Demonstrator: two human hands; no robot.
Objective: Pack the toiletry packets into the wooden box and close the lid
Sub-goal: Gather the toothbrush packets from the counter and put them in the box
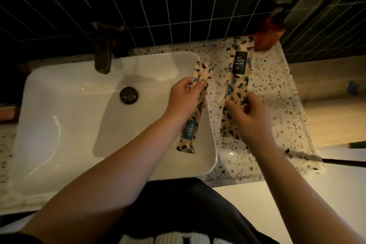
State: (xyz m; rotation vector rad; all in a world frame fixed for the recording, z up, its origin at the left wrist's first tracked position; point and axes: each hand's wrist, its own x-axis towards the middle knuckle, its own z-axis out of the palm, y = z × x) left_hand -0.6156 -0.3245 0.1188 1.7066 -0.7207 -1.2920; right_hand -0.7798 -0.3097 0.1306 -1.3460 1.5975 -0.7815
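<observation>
My left hand (183, 99) grips a long patterned toothbrush packet (191, 132) with a blue label, held over the right edge of the white sink (59, 125). My right hand (250, 119) pinches the lower half of a second patterned packet (238, 69) with a black "tooth brush" label, which lies lengthwise on the speckled countertop (273, 89). A wooden, orange-brown object (266, 37), possibly the box, stands at the back of the counter by the tiled wall, dim and partly hidden.
A dark faucet (103, 53) rises behind the sink, with a round drain (128, 95) in the basin. Dark tiles cover the wall behind. A wooden ledge (326, 85) lies to the right of the counter. A thin dark rod (336, 160) crosses the counter's right edge.
</observation>
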